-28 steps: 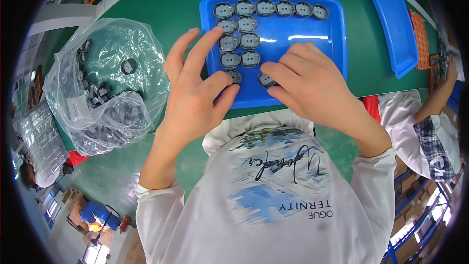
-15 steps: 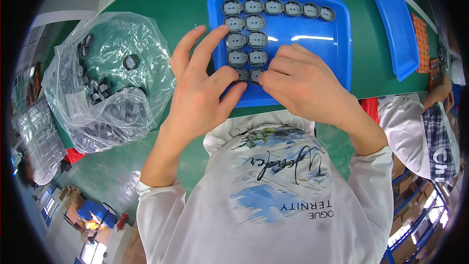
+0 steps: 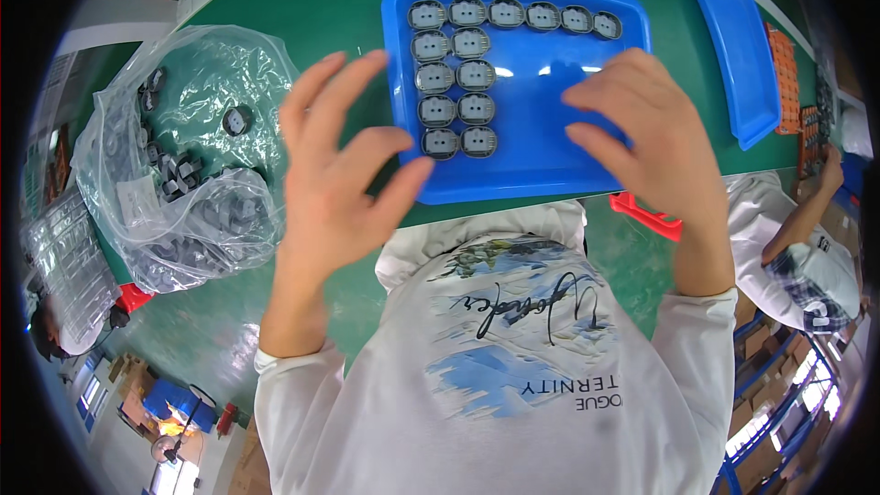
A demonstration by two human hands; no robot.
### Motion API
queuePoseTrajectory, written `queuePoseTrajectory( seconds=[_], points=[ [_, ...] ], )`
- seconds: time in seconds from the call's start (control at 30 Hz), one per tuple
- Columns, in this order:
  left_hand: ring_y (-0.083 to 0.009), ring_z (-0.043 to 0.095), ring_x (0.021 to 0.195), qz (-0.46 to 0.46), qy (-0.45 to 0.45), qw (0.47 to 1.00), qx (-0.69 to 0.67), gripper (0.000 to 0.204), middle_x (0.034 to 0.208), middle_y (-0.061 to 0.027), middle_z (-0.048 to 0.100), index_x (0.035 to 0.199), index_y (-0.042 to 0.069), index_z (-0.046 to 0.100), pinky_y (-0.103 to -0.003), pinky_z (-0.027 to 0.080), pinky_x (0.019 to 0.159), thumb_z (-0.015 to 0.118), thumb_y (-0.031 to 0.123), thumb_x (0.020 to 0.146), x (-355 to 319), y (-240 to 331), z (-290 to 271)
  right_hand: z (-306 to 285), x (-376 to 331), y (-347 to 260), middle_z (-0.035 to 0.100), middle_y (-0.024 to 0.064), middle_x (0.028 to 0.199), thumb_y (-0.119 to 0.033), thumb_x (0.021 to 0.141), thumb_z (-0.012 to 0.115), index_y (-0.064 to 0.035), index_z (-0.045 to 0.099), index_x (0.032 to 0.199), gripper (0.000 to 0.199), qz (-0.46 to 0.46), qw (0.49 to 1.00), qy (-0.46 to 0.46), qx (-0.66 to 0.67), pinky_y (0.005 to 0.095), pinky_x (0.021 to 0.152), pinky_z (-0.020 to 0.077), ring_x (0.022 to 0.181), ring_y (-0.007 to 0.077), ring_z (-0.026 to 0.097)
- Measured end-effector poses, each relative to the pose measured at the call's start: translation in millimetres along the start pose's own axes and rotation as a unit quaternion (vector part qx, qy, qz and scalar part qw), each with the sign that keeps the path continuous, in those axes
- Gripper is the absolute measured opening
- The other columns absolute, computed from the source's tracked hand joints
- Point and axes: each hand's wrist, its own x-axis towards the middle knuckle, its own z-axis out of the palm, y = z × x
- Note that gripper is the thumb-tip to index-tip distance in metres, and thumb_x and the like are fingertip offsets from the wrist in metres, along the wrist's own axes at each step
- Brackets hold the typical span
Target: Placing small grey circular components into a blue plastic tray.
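Observation:
Small oval grey parts (image 3: 475, 75) lie in a blue tray (image 3: 541, 185), forming two columns along its left side and a row along its far edge. My left hand (image 3: 335, 165) hovers at the tray's left rim, fingers spread, with nothing in it. Over the tray's right half is my right hand (image 3: 646, 124), thumb and fingers apart and holding nothing. To the left lies a clear plastic bag (image 3: 110, 147) with many loose dark parts inside; one round part (image 3: 236, 120) sits apart from the heap.
A second blue tray (image 3: 738, 60) stands at the right, beside orange trays (image 3: 785, 73). The green table (image 3: 321, 0) carries all of these. Another person (image 3: 807, 247) is at the right edge. A red stool (image 3: 646, 215) shows beyond the table's near edge.
Both hands have let go of the nearest two parts, which now lie fully visible in the tray. My left hand has drawn back left; my right has moved right and opened.

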Motion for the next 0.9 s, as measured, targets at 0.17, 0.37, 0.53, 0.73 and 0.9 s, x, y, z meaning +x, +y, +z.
queuePoseTrajectory(
  seconds=[0.17, 0.37, 0.53, 0.73, 0.9],
  points=[
    [-0.0332, 0.060, 0.122, -0.130, 0.068, 0.987, 0.064, 0.021, 0.133, -0.0154, 0.064, 0.105, 0.003, 0.073, -0.039, 0.047, 0.100, 0.075, 0.008, 0.084, -12.4, -32.5, -42.1, -24.4, -28.0, 11.1, 0.068, 0.0084, 0.094, -0.010, 0.072, 0.080, -0.0018, 0.070, 0.097, 0.028, 0.058, 0.991, -0.095, -0.067, 0.0426, 0.090, 0.0472, 0.101, 0.0321, 0.057],
    [-0.0362, 0.062, 0.111, -0.195, -0.004, 0.959, 0.205, 0.031, 0.122, -0.0157, 0.065, 0.120, 0.007, 0.068, -0.040, 0.050, 0.094, 0.070, 0.009, 0.090, -14.6, -79.0, -63.2, -8.6, -8.8, 12.3, 0.066, 0.0086, 0.096, -0.010, 0.071, 0.080, -0.0032, 0.070, 0.099, 0.030, 0.018, 0.989, -0.129, -0.066, 0.0445, 0.089, 0.0463, 0.103, 0.0326, 0.056],
    [-0.0372, 0.064, 0.099, -0.268, 0.000, 0.953, 0.141, 0.026, 0.109, -0.0162, 0.067, 0.110, 0.005, 0.069, -0.046, 0.052, 0.086, 0.070, 0.007, 0.085, -16.6, -70.5, -70.9, 20.1, 20.9, 11.9, 0.059, 0.0127, 0.098, -0.003, 0.072, 0.079, -0.0029, 0.069, 0.099, 0.029, -0.007, 1.000, 0.026, -0.010, 0.0453, 0.087, 0.0473, 0.101, 0.0342, 0.056],
    [-0.0391, 0.059, 0.101, -0.162, 0.029, 0.984, 0.074, 0.028, 0.101, -0.0179, 0.060, 0.105, 0.005, 0.060, -0.050, 0.050, 0.086, 0.069, 0.012, 0.079, -15.8, -63.9, -42.0, 34.3, -12.5, 25.2, 0.054, 0.0153, 0.097, 0.000, 0.080, 0.074, 0.0029, 0.068, 0.105, 0.025, 0.037, 0.996, 0.038, -0.069, 0.0442, 0.087, 0.0465, 0.097, 0.0361, 0.055],
    [-0.0358, 0.060, 0.100, -0.091, 0.039, 0.994, 0.040, 0.032, 0.102, -0.0144, 0.059, 0.104, 0.004, 0.059, -0.045, 0.050, 0.087, 0.074, 0.007, 0.076, -18.0, -41.4, -10.5, 32.2, -16.3, 15.5, 0.054, 0.0166, 0.103, 0.002, 0.082, 0.070, 0.0026, 0.064, 0.114, 0.033, 0.008, 0.999, -0.047, 0.025, 0.0426, 0.083, 0.0472, 0.092, 0.0349, 0.055]
  ],
)
